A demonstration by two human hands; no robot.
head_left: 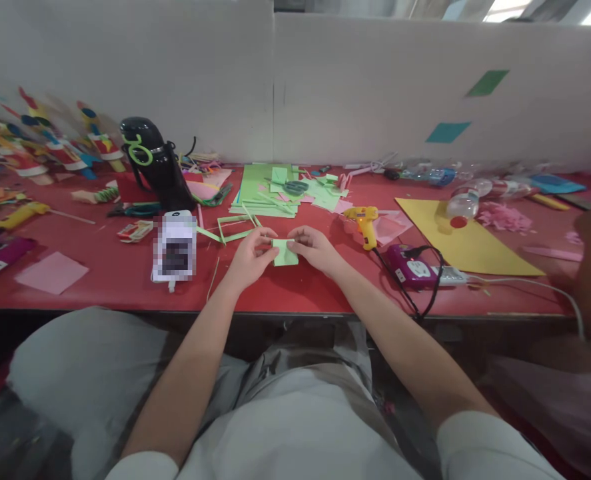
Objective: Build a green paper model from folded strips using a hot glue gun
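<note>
Between my two hands, just above the red tabletop, is a small light green piece of paper. My left hand pinches its left edge between thumb and fingers. Its right edge is gripped by my right hand, thumb on the near face. The fingertips behind the paper are partly hidden. Thin green paper strips, bent into an angular frame, lie just beyond my left hand. Farther back, dark-handled scissors rest on green paper sheets.
A yellow glue gun and a purple power socket block with a black cable lie right. Yellow paper and plastic bottles are beyond. Left are a phone, a black flask and pink paper. Another person sits at right.
</note>
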